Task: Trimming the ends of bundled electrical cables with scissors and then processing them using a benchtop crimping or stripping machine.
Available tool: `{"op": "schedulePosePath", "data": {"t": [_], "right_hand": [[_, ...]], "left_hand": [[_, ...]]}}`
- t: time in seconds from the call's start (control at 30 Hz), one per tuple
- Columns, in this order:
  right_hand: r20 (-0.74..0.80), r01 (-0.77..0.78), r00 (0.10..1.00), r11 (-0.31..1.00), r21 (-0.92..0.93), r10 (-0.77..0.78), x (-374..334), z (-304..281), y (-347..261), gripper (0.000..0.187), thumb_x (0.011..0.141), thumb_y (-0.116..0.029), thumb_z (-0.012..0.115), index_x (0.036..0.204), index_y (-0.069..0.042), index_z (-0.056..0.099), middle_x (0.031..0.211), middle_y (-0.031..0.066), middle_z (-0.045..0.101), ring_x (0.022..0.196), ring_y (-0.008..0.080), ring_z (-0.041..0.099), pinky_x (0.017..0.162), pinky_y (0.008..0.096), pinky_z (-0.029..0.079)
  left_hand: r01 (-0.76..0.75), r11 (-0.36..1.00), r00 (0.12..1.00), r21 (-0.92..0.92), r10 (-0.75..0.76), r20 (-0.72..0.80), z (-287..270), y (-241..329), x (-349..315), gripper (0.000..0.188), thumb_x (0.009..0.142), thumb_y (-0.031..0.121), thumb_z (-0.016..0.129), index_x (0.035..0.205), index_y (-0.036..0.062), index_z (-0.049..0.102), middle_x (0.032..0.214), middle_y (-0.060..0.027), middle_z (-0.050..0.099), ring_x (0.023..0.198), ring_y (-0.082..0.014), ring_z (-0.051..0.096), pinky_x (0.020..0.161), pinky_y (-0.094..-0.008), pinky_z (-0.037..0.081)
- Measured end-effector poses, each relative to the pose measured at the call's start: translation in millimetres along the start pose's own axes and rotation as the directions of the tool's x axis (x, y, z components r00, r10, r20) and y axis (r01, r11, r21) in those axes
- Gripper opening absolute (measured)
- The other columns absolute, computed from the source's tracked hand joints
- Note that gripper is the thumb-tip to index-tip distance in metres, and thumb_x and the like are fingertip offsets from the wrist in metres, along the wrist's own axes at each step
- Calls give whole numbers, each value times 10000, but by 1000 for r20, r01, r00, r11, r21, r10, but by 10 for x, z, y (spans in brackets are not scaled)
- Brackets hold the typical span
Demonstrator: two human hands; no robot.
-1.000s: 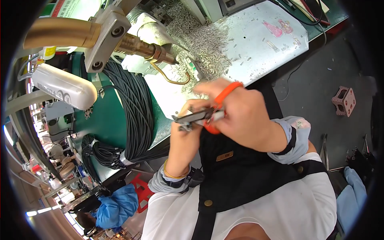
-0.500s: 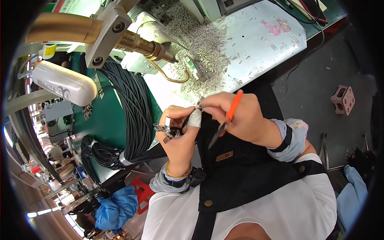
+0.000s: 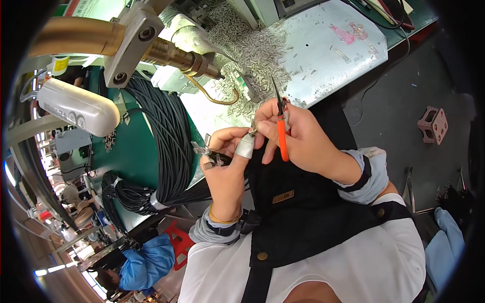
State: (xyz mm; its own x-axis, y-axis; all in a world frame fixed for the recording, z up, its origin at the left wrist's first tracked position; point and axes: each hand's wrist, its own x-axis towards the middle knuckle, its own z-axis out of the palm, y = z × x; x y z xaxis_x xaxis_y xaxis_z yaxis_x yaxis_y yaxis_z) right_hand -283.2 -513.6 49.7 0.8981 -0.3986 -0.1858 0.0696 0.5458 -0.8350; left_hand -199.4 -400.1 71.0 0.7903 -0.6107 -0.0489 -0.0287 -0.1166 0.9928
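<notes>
My left hand (image 3: 225,174) is closed around black cable ends (image 3: 218,159), with silvery metal connectors (image 3: 201,147) sticking out on its left side. Grey-white tape (image 3: 245,146) wraps its thumb. At that thumb's tip shows a small metal end piece with a reddish spot (image 3: 251,130). The fingertips of my right hand (image 3: 316,146) meet the left ones at this piece; whether they pinch it I cannot tell. Orange-handled pliers (image 3: 282,139) rest in my right hand, their dark, narrow jaws pointing up toward the bench.
A heap of small metal pins (image 3: 252,50) covers part of the pale metal plate (image 3: 333,55). Above left hang a machine nozzle (image 3: 184,59) and a white lamp (image 3: 78,106). Black cable coils (image 3: 164,131) lie on the green bench (image 3: 136,166). A person in blue (image 3: 146,262) sits lower left.
My right hand has turned the pliers so the jaws point up instead of down-left. Its fingertips remain near my left thumb. The left fingers and connectors have shifted slightly.
</notes>
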Motion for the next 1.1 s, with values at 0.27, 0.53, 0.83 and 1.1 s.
{"op": "schedulePosePath", "data": {"t": [0.27, 0.53, 0.83, 1.1], "right_hand": [[123, 197, 977, 528, -826, -172, -175, -114, 29, 219, 775, -180, 625, 755, 0, 502, 515, 45, 503, 450, 135, 528, 419, 252, 402], [111, 229, 966, 566, -792, -235, -130, -39, 160, 269, 760, -179, 644, 669, 2, 467, 472, 66, 466, 383, 159, 484, 392, 266, 370], [-195, -29, 980, 962, -271, -25, 97, -97, -160, 250, 811, -197, 588, 727, 9, 473, 504, 42, 478, 392, 94, 466, 383, 246, 369], [-99, 34, 991, 879, -475, -92, 560, -164, -309, 172, 832, -143, 522, 820, 24, 486, 538, 32, 497, 391, 84, 452, 369, 226, 359]], "left_hand": [[16, 986, 1000, -168, -13, 19, -38, 21, 11, 164, 744, -55, 593, 893, -19, 537, 811, -42, 567, 741, -70, 532, 656, -187, 409], [12, 996, 1000, -93, -10, 27, -50, 34, 84, 161, 751, -37, 590, 900, -3, 539, 787, -21, 553, 666, -47, 490, 556, -159, 353], [354, 860, 931, -366, -290, 221, -27, 2, 625, 110, 771, 32, 587, 874, 30, 548, 629, 38, 439, 445, -11, 295, 384, -160, 191], [410, 851, 909, -329, -349, 229, -76, -4, 781, 126, 767, 53, 597, 872, 20, 535, 606, 33, 435, 422, -17, 280, 365, -165, 186]]}}
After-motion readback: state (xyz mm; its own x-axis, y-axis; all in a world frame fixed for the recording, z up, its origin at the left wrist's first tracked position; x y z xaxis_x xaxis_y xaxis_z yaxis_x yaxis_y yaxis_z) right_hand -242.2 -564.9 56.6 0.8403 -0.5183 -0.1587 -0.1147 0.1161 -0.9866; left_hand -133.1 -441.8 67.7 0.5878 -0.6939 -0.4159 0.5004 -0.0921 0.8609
